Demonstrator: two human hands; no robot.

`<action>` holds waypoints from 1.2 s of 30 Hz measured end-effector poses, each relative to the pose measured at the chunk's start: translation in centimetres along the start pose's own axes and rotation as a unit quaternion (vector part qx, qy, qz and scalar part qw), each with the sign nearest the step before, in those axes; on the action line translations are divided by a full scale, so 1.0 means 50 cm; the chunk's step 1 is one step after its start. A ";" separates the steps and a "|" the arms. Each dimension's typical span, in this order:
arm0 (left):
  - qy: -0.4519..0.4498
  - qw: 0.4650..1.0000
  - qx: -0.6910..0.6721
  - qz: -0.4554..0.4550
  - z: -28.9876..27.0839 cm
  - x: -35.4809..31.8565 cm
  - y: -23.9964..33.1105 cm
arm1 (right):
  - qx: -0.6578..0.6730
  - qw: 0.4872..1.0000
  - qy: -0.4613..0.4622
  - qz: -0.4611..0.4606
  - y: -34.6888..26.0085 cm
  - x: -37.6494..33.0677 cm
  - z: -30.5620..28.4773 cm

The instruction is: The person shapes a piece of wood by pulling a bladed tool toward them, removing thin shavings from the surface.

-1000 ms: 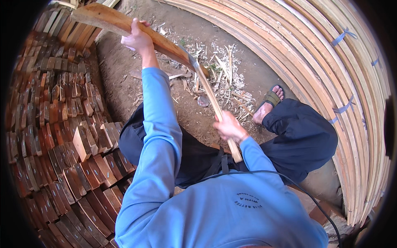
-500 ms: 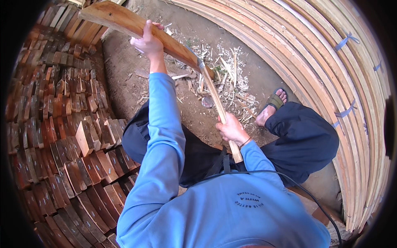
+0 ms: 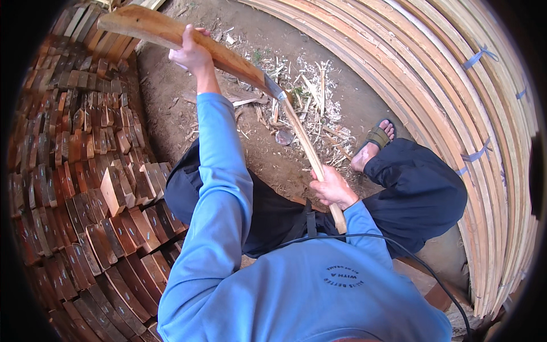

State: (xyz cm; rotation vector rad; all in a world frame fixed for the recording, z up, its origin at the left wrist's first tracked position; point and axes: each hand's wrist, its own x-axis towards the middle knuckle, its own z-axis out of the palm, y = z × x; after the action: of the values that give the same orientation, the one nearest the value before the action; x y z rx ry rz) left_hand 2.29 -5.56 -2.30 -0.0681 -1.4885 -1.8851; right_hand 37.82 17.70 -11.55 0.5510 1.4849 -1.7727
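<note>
My left hand (image 3: pixel 192 52) is stretched far forward, gripping a long, curved, orange-brown wooden board (image 3: pixel 145 25) by its upper part. The board slants down toward the right, its far end at the upper left. My right hand (image 3: pixel 335 189) is wrapped around the pale wooden handle (image 3: pixel 305 132) of a hatchet, close to my lap. The hatchet's grey metal head (image 3: pixel 274 87) lies against the board's lower end. Whether its edge bites into the wood cannot be made out.
Stacked brown wood blocks (image 3: pixel 108 239) fill the left side. Long pale planks (image 3: pixel 450 108), tied with blue strips, curve along the right. Wood chips and shavings (image 3: pixel 310 94) litter the dirt floor ahead. My sandalled foot (image 3: pixel 373 145) is right of them. A black cable (image 3: pixel 421 262) crosses my lap.
The board and my left hand have shifted slightly left. My right hand and the handle's near end have moved a little right and down. More of the hatchet's metal head shows.
</note>
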 end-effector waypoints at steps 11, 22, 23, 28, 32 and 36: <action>0.004 0.999 -0.001 0.034 0.042 0.000 -0.016 | -0.001 0.999 0.031 0.007 -0.012 0.015 0.023; -0.042 0.999 -0.020 0.014 0.070 -0.022 -0.028 | 0.003 0.999 0.034 -0.014 -0.021 0.044 0.039; -0.051 0.999 0.002 0.013 0.058 -0.017 -0.027 | 0.013 0.999 0.029 -0.024 -0.010 0.040 0.043; -0.038 0.999 -0.022 0.021 0.059 -0.020 -0.016 | -0.007 0.999 0.030 -0.007 -0.004 -0.035 0.033; -0.006 0.999 0.025 0.022 0.087 -0.037 -0.022 | -0.009 0.998 0.052 -0.014 -0.023 0.024 0.030; 0.036 0.998 0.047 0.001 0.031 0.031 -0.070 | -0.003 0.999 0.029 -0.023 -0.013 -0.005 0.031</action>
State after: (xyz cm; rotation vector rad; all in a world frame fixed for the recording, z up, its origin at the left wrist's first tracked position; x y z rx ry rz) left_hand -1.41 -4.72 -3.97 0.0419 -1.5243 -1.7942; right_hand 37.69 16.29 -10.59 0.5748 1.5541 -1.8005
